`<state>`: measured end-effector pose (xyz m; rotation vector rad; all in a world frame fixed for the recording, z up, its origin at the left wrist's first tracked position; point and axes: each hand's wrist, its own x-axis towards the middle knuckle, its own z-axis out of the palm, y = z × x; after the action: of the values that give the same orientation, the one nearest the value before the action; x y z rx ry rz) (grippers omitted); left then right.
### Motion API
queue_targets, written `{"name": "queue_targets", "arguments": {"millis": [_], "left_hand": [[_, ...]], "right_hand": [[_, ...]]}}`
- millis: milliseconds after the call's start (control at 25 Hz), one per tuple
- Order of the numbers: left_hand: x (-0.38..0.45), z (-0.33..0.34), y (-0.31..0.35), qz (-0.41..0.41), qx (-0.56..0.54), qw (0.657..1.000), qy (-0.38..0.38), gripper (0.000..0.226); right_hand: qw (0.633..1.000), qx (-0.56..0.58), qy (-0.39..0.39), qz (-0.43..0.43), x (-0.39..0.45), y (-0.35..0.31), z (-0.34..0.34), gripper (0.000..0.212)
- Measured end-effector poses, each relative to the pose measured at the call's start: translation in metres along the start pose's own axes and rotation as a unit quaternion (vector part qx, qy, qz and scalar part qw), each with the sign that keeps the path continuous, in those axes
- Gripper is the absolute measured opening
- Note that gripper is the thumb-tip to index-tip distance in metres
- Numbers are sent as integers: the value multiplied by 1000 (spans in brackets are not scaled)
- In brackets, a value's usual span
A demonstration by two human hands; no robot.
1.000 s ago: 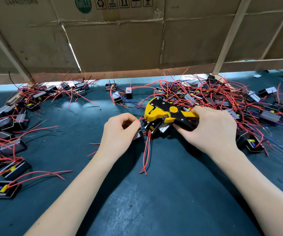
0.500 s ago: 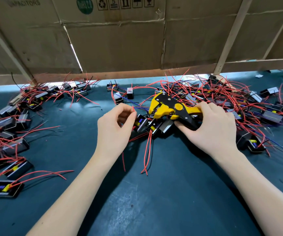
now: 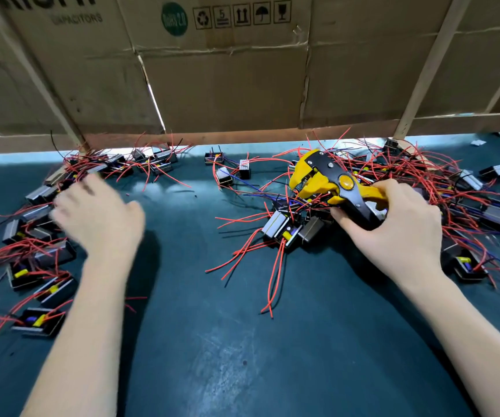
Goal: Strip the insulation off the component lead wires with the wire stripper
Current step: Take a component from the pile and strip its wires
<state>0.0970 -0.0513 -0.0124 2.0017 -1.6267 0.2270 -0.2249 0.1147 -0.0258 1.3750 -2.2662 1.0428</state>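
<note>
Right hand [image 3: 393,227] has a clenched grip on the black-and-yellow handles of the stripper [image 3: 330,183], fingers curled under them and thumb on top; the tool's yellow head points up and left, its mouth showing no wire that can be made out. It hangs just above a small cluster of components [image 3: 284,228] — black-cased parts with yellow and blue bits inside — whose red leads [image 3: 269,266] fan out toward the near edge over the dark green tabletop [image 3: 242,341]. Behind and to the right of that hand lies a thick tangle of more parts with red and a few blue wires [image 3: 417,173].

Left hand [image 3: 98,218] is blurred, grip released, fingers spread and holding nothing, palm down over the near side of a second pile [image 3: 41,236] at the left edge. Whether it touches that pile cannot be told. A few loose parts [image 3: 227,173] sit apart at the back centre.

Flattened cardboard [image 3: 227,85] stands as a wall behind the tabletop. It reads "CAPACITORS" at upper left, carries a green oval reading "RoHS 2.0", and a row of handling symbols — recycle, a stack mark with "5", arrows up, umbrella, glass.
</note>
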Motion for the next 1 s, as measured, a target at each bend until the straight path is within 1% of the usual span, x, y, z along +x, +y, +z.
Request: {"name": "queue_targets", "arguments": {"millis": [40, 80, 120, 160, 240, 280, 320, 360, 400, 440, 520, 600, 680, 760, 840, 920, 1000], "left_hand": [[7, 1, -19, -70, 40, 996, -40, 61], [11, 2, -33, -120, 73, 986, -91, 61], [14, 4, -42, -144, 95, 977, -124, 57], [16, 7, -46, -144, 102, 976, -129, 50], [20, 12, -43, -107, 71, 987, -96, 36], [21, 13, -40, -86, 54, 992, -70, 33], [21, 15, -40, -76, 39, 996, -40, 35], [22, 15, -41, -84, 21, 996, -12, 42], [24, 15, -45, -110, 6, 994, -1, 50], [26, 14, -51, -138, 1, 990, -9, 56], [29, 17, -62, -166, 10, 985, -47, 56], [31, 18, -67, -155, 2, 987, -45, 45], [32, 16, -63, -123, -39, 992, -16, 34], [33, 14, -54, -73, -88, 993, 15, 30], [31, 13, -44, -28, -98, 994, 26, 28], [29, 16, -40, -20, -42, 999, -6, 36], [29, 17, -42, -42, 8, 997, -63, 43]], "right_hand": [[1000, -1, 0, -2, 0, 0, 0, 60], [1000, -1, 0, -3, -1, 0, 1, 60], [1000, -1, 1, -4, -1, 0, 1, 59], [1000, -2, 2, -6, -1, -1, 1, 59], [1000, -3, 4, -10, -1, -1, 2, 59], [1000, -3, 5, -10, -1, 0, 2, 58], [1000, -3, 5, -10, -1, 1, 2, 58], [1000, -3, 5, -10, -1, 1, 2, 58], [1000, -2, 5, -9, -1, 1, 2, 58], [1000, -2, 6, -9, -1, 2, 2, 58], [1000, -4, 7, -8, -1, 2, 2, 57], [1000, -8, 7, -12, -1, 3, 3, 56], [1000, -15, 7, -16, -1, 3, 3, 57], [1000, -19, 6, -16, -1, 3, 4, 57], [1000, -21, 8, -16, -1, 4, 4, 56], [1000, -26, 7, -14, -1, 6, 4, 57], [999, -32, 1, -9, 0, 7, 4, 57]]}}
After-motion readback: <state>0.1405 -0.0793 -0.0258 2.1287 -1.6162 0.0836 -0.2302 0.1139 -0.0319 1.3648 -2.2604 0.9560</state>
